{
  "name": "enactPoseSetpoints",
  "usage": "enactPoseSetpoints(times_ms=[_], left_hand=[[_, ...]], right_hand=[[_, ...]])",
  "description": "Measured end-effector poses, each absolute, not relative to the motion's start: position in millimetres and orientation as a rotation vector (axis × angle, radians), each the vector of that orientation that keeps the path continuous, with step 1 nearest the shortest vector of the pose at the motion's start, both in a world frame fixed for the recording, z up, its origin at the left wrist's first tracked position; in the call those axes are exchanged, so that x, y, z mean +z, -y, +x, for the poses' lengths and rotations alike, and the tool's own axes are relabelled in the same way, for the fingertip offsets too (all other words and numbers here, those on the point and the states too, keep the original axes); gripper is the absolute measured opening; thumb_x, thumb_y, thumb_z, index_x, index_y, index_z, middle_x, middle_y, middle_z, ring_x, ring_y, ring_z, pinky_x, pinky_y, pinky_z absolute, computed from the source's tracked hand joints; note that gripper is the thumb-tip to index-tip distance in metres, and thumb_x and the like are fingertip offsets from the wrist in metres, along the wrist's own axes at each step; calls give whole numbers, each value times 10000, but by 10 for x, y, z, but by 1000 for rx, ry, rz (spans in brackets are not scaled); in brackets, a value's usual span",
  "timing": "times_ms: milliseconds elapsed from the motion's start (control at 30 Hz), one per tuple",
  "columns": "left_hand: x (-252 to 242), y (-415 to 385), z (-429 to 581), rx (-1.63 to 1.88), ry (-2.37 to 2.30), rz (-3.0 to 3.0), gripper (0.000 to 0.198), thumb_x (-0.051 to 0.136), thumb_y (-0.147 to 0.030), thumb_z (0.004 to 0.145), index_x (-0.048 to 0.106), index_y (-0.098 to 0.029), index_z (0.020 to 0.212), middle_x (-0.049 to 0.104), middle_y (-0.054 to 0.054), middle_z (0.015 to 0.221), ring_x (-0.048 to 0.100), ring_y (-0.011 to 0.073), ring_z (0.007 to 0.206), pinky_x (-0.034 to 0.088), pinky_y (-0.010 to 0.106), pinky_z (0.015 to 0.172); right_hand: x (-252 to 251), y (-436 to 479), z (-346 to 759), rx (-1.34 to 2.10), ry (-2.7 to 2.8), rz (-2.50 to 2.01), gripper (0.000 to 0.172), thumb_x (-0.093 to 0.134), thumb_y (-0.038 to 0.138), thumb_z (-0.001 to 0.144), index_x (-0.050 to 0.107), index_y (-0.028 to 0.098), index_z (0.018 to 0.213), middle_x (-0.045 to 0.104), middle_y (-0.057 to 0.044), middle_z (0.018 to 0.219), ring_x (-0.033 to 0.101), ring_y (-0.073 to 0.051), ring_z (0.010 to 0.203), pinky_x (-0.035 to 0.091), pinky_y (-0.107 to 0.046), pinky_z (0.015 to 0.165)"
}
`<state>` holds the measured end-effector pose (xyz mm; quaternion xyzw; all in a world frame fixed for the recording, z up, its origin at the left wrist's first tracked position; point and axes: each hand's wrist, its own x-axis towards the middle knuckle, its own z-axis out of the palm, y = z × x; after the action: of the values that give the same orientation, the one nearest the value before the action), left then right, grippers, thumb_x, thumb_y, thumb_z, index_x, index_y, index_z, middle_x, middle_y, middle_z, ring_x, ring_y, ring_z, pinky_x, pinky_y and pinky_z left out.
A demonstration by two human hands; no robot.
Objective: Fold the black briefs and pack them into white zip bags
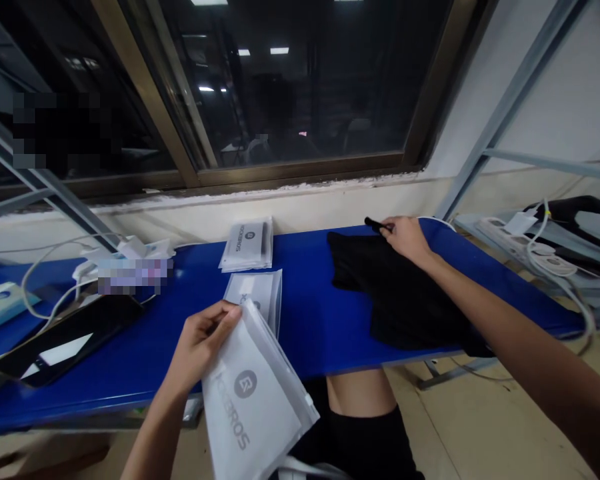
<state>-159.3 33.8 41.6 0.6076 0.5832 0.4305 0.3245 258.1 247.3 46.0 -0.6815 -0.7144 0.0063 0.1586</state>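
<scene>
Overhanging table edge (105, 408), white zip bag (250, 393)

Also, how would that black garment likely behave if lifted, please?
It would probably be floppy: the black garment lies in soft, uneven folds by the right hand. It seems to droop past the edge of the blue table, so it may slide off when pushed.

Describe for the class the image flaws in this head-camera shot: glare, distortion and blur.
Head view: ceiling lights reflect in the dark window; glare marks the black tablet; wide-lens distortion tilts the window frame; a pixelated patch blurs out detail.
</scene>
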Motion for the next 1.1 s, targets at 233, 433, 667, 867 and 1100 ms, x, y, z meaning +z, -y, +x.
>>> enactPoseSetpoints(times_ms=[233, 433, 667, 867, 1100], left_hand=[[579, -1033, -1707, 1015, -1514, 1816, 466, 643, -611, 864, 713, -151, 833, 670, 40, 708, 576, 153, 587, 406, 218, 520], [506, -1460, -1803, 760, -1837, 2424, 501, 489, -494, 960, 737, -135, 1206, 729, 166, 1068, 656, 320, 978, 513, 417, 856], [199, -695, -1618, 391, -1973, 2689, 562, 395, -538, 1033, 587, -208, 1446, 616, 146, 1418, 465, 419, 1375, 406, 631, 1091], [-235, -548, -1665, 270, -1876, 2673, 701, 365, -636, 1018, 315, -272, 1615, 271, 104, 1685, 122, 405, 1570, 203, 687, 1210], [-29, -637, -1674, 305, -1967, 2599, 595, 336, -560, 1050, 446, -267, 1556, 363, 81, 1650, 145, 385, 1570, 228, 682, 1208]], right_hand=[[590, -2016, 1800, -154, 2185, -1756, 416, 411, 402, 1030, 665, 189, 1281, 706, -192, 1193, 649, -373, 1132, 507, -476, 922], [409, -2023, 1268, 320, 2362, -1631, 351, 667, 229, 861, 715, 161, 1202, 756, -152, 940, 732, -296, 863, 556, -377, 790], [420, -2206, 2073, 640, 1980, -1532, 380, 426, 301, 959, 763, 163, 1067, 760, -91, 976, 699, -166, 710, 532, -239, 555], [180, -2092, 2585, 498, 2065, -1776, 201, 647, 315, 840, 797, 183, 863, 744, -75, 848, 693, -222, 804, 562, -323, 763], [331, -1831, 2228, -384, 2460, -1671, 523, 655, 65, 780, 705, 174, 1289, 412, -232, 1556, 408, -473, 1383, 504, -597, 963]])
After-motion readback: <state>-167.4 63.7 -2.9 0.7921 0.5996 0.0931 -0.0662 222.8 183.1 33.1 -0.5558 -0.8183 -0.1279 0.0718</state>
